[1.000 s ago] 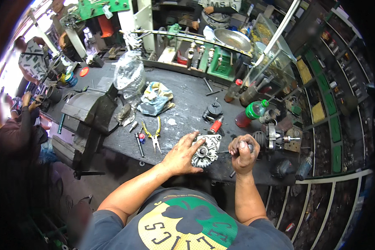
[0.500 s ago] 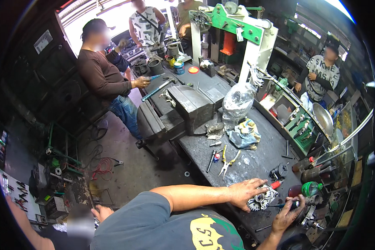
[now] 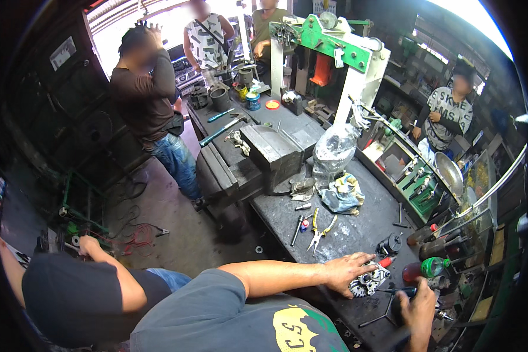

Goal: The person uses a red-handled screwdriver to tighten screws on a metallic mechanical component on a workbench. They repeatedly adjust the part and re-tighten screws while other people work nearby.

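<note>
My left hand (image 3: 347, 273) lies over a silver slotted alternator (image 3: 366, 284) on the dark workbench, its fingers gripping the top and far side. On the right, my right hand (image 3: 419, 312) is wrapped round the dark handle of a screwdriver (image 3: 408, 291). The thin shaft points left and meets the alternator's right side; the exact contact spot is too small to make out. A red-handled tool (image 3: 387, 261) lies just beyond the alternator. Between my right hand and the bench edge rests a three-armed wrench (image 3: 387, 315).
Long-nose pliers (image 3: 317, 234), a ratchet (image 3: 297, 230) and a rag (image 3: 341, 193) lie farther up the workbench (image 3: 276, 214). A large vise (image 3: 270, 146) stands beyond. Bottles (image 3: 433, 267) line the right. One person (image 3: 82, 293) is close at my left; others stand around.
My right hand has shifted slightly with the screwdriver; my left stays put. Across the bench, a person set down a blue-handled tool and raised a hand to the head. The person at lower left moved closer.
</note>
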A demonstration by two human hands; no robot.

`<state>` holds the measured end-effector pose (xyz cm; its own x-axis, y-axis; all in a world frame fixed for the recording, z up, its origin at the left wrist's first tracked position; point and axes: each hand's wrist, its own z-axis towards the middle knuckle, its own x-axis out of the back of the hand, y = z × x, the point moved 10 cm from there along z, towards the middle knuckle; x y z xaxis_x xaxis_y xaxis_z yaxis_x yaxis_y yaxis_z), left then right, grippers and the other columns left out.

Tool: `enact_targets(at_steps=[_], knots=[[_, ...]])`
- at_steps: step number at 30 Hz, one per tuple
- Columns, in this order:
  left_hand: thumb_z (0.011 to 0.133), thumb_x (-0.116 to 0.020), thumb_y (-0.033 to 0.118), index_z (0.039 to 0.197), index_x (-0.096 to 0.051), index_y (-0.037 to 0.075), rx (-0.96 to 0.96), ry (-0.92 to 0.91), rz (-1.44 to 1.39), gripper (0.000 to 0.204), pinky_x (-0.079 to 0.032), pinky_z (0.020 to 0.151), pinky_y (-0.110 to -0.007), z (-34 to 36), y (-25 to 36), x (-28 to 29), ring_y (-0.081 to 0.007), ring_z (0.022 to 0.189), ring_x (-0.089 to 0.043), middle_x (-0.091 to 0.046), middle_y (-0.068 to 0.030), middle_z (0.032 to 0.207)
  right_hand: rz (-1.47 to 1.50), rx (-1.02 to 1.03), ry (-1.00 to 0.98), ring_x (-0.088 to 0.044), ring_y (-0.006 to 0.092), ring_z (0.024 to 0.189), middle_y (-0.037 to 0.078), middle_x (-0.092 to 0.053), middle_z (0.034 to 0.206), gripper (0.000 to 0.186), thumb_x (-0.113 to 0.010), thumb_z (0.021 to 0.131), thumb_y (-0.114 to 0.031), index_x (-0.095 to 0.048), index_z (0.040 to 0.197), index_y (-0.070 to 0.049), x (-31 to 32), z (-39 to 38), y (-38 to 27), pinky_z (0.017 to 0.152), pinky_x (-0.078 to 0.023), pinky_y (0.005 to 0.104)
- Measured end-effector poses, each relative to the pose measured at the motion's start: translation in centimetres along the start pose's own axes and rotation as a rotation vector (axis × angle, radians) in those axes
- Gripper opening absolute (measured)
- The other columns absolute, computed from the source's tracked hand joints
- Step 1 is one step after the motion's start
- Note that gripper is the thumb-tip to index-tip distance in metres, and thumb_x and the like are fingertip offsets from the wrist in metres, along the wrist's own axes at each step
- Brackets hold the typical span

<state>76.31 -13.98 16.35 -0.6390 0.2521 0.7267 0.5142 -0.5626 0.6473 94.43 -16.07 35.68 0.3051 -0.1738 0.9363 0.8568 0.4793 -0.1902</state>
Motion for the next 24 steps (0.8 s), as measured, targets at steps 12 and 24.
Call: enact_targets(at_steps=[12,24], knots=[[0.064,-0.104,0.039,0.177,-0.036,0.011,0.011,0.030,0.003,0.135,-0.035,0.136,-0.054,-0.4,-0.4,-0.1,-0.0506,0.166,-0.033,-0.026,-0.0267,0.184,0.099,0.207,-0.081,-0.071,0.0506,0.087,0.025,-0.073,0.092,0.031,-0.089,0.091,-0.014,-0.068,0.109,0.000,1.2,0.9,-3.1,0.080,-0.056,0.0577],[0.069,-0.104,0.046,0.172,-0.047,0.010,0.009,0.043,0.026,0.124,-0.034,0.136,-0.055,-0.8,-1.8,0.4,-0.0518,0.164,-0.035,-0.031,-0.0289,0.182,0.045,0.173,-0.097,-0.074,0.0466,0.092,0.023,-0.073,0.095,0.039,-0.091,0.094,-0.024,-0.069,0.116,-0.001,0.1,1.7,-3.0,0.079,-0.057,0.0551]])
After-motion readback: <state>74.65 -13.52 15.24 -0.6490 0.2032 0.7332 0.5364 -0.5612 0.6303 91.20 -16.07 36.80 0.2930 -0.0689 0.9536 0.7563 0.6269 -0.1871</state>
